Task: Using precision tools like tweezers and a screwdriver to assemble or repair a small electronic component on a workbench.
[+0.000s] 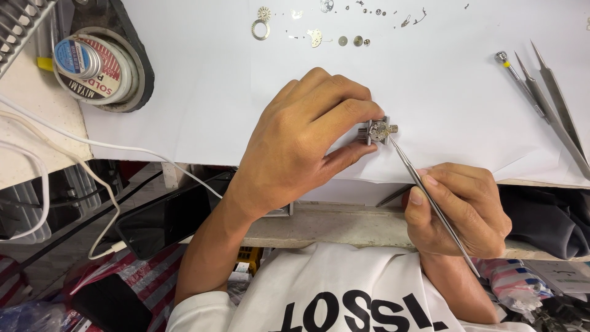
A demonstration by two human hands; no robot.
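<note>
The person's left hand (295, 144) rests on the white sheet of paper (203, 117) that covers the counter (31, 117), its grip closed on a small metal movement holder (379, 131): forefinger on the far side, thumb on the near side. The holder sits on the paper near its front edge, with a round watch movement seated in it. The right hand (458, 209) is just off the counter's front edge, fingers pinched together around fine metal tweezers (424, 190), whose tip touches the near right side of the holder. Along the far edge of the paper lie scattered small watch parts (313, 37), gears and screws among them. To the right, well apart from the hands, lie a small screwdriver (522, 83) and spare tweezers (562, 107). At the far left stands a round tin (77, 58) on a dark base, with white cables (74, 144) trailing below it.
</note>
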